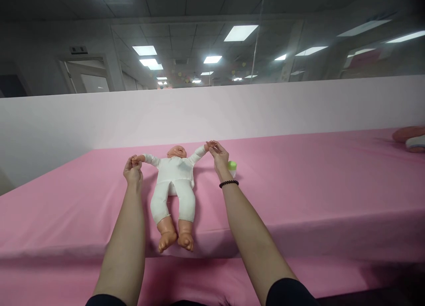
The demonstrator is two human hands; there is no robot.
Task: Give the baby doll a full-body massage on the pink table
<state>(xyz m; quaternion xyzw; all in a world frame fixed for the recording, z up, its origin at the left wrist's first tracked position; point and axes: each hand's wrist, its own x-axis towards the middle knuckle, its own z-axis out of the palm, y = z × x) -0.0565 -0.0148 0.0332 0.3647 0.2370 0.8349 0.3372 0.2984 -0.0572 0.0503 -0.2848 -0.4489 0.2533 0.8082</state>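
A baby doll [175,175] with a white cloth body lies on its back on a pink-covered table [299,177], feet pointing toward me. Its arms are stretched out to both sides. My left hand [133,169] is closed around the doll's hand on the left. On the other side, my right hand [219,156] pinches the doll's other hand between thumb and fingers. A black beaded bracelet [229,183] circles my right wrist. Just behind that wrist stands a small container with a green lid [232,165], partly hidden by my hand.
A low white wall [212,113] runs along the table's back edge, with glass panels above it. At the far right lies part of another doll [409,133], cut off by the frame. The pink cover drops over the table's front edge near me.
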